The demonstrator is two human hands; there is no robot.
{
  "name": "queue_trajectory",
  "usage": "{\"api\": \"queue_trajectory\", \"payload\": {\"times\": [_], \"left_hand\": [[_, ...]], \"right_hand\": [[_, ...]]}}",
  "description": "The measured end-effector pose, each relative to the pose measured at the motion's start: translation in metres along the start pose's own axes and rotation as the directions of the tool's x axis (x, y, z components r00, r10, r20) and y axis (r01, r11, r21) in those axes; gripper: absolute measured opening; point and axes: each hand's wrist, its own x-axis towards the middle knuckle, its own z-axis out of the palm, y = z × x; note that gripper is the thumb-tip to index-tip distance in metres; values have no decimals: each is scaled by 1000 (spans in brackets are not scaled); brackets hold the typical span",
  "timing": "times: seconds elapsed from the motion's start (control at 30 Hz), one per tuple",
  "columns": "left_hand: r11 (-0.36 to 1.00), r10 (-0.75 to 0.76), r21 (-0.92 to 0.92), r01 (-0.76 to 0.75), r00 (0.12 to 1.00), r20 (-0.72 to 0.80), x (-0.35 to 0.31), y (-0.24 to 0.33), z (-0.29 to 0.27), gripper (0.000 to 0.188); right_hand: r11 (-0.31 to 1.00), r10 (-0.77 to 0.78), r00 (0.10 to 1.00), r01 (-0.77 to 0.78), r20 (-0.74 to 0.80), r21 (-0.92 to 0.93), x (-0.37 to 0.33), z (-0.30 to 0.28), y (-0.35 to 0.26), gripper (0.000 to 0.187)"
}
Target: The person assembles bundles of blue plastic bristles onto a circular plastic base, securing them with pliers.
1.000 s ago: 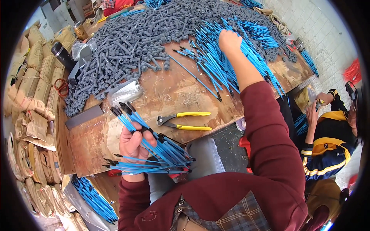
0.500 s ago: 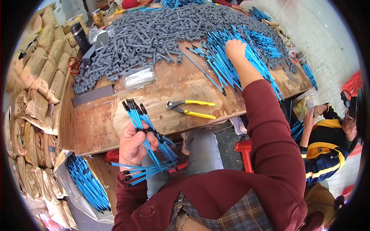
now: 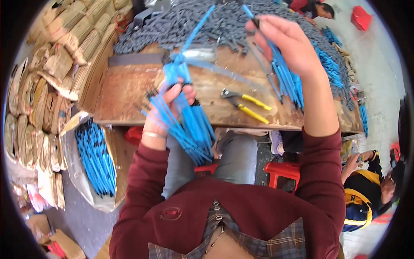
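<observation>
My left hand (image 3: 156,122) is closed around a bundle of thin blue tubes (image 3: 199,126) with black ends. The tubes fan out above and below the fingers, partly blurred, over my lap and the table's front edge. My right hand (image 3: 294,49) is raised higher at the right, its thumb and fingers pinched on a single blue tube (image 3: 249,11) by a black part. Below that hand, a heap of similar blue tubes (image 3: 285,80) lies on the wooden table (image 3: 133,93). Between the hands rest end-cutting pliers (image 3: 248,103) with yellow handles.
Grey plastic parts (image 3: 185,26) are piled across the far table. A dark grey strip (image 3: 136,59) lies at the left. An open box (image 3: 117,166) of blue tubes stands below the table, beside stacked brown paper sacks (image 3: 49,95). A red stool (image 3: 282,170) and a co-worker (image 3: 360,194) are at the right.
My right hand has lifted off the tube heap with a tube pinched in its fingers. My left hand has moved up and right with its bundle, and the view has shifted.
</observation>
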Motion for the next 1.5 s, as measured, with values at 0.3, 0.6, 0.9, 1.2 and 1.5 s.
{"api": "queue_trajectory", "payload": {"times": [0.3,0.6,0.9,1.2,1.5], "left_hand": [[996,-64,65,54,985,160,-20,-10,30,21],[943,-85,333,19,979,186,-103,-42,49,15],[710,269,600,-367,930,250,-79,-72,33,5],[840,-64,542,7,994,87,-118,-87,-2,14],[957,-112,261,129,991,-79,-47,-55,0,15]], "right_hand": [[988,152,988,-152,-33,-8,-89,137,57,17],[1000,-25,987,26,-158,1,-167,160,55,17],[815,-567,735,431,-372,-388,-103,118,3,23],[902,-111,918,255,382,-350,-109,176,22,33],[758,-146,989,102,-15,-645,70,118,121,21]]}}
